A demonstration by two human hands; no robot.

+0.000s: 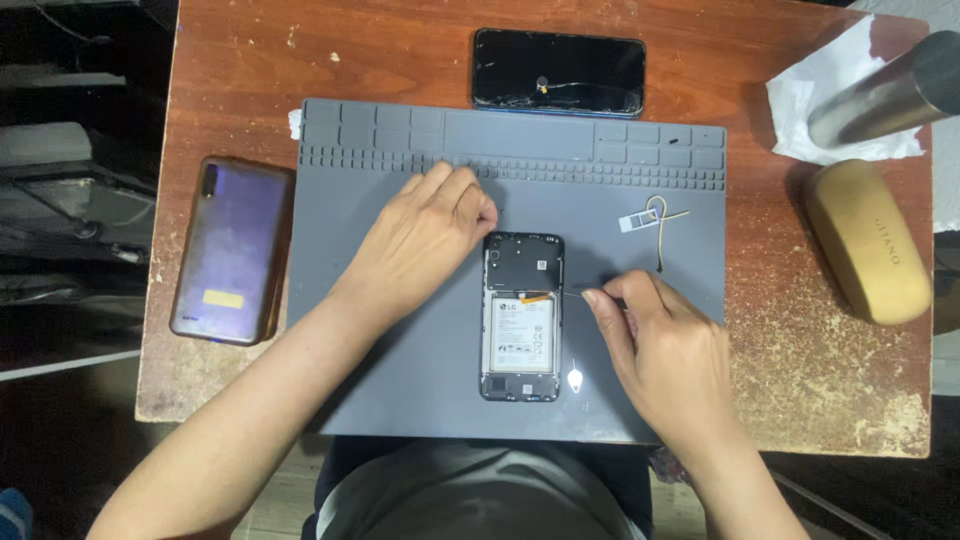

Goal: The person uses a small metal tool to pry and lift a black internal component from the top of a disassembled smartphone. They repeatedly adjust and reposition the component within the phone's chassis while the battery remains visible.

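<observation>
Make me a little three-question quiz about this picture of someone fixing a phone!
1. True or false: the opened phone on the grey mat has its back cover off, so the battery shows.
2. Which hand holds the thin metal tool against the opened phone? A) left hand B) right hand C) neither
3. Fill in: the phone with the cracked screen lies on the wooden table, just beyond the mat's ____ edge.

Key: 1 true; 2 B; 3 far
</observation>
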